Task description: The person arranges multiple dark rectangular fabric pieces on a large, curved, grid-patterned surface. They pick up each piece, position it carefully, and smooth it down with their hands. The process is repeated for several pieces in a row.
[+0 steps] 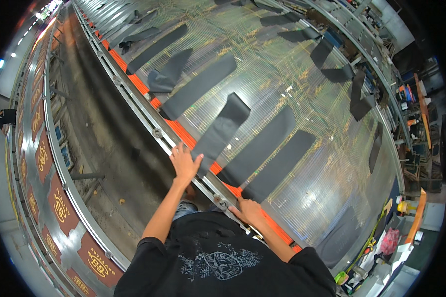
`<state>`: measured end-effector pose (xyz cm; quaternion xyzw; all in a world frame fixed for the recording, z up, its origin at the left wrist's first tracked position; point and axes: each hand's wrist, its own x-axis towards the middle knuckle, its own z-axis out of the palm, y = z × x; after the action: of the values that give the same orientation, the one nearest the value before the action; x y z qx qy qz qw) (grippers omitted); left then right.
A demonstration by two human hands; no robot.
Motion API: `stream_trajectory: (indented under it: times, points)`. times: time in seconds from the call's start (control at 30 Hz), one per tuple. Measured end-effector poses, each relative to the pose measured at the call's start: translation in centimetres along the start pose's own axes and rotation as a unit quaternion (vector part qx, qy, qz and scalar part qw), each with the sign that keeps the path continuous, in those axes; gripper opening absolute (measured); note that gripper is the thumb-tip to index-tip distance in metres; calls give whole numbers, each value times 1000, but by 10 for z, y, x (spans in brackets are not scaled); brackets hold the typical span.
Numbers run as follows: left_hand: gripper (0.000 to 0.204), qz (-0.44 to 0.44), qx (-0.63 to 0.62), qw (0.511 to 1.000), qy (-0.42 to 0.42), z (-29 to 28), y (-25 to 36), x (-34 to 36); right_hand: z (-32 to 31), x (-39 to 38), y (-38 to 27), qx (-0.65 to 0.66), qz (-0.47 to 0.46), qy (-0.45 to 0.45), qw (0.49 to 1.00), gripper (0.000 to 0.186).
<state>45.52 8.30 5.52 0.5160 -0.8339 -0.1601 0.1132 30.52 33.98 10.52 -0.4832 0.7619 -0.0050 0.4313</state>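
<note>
My left hand rests at the metal side rail of a long table, its thumb spread from the fingers. Beside its thumb lies the near end of a black strip, whose far end is bent over. Further right, my right hand lies on the table edge by the orange edge band, thumb apart from the forefinger; its other fingers are partly hidden. Just beyond it is the near end of another black strip. A wider black strip lies between the two hands. Neither hand visibly holds anything.
The shiny tabletop carries more black strips along both sides, some folded. A dark aisle separates it from a second long table with brown printed panels. A person stands far left. Assorted goods, including a pink bundle, crowd the right.
</note>
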Motion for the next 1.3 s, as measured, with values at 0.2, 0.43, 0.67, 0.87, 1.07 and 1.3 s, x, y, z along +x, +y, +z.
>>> stream_trajectory:
  times: [0.2, 0.43, 0.67, 0.87, 1.07, 1.3]
  points:
    - [17, -7, -347, 935, -66, -5, 11, 7, -53, 56, -61, 285, 77, 182, 938, 70]
    - [19, 94, -500, 833, -218, -118, 18, 16, -74, 143, -67, 914, -91, 57, 391, 81]
    - [22, 47, -527, 692, -491, -187, -21, 39, -176, 157, -43, 799, -34, 248, 546, 43]
    - [23, 111, -526, 672, -510, -203, 10, 74, -151, 177, -31, 454, 205, 113, 860, 83]
    - [17, 224, -562, 584, -541, -214, 55, 125, -141, 160, -99, 649, 93, -150, 740, 106]
    - [16, 329, -489, 554, -588, -222, 97, 171, -215, 134, -123, 858, -56, -37, 509, 86]
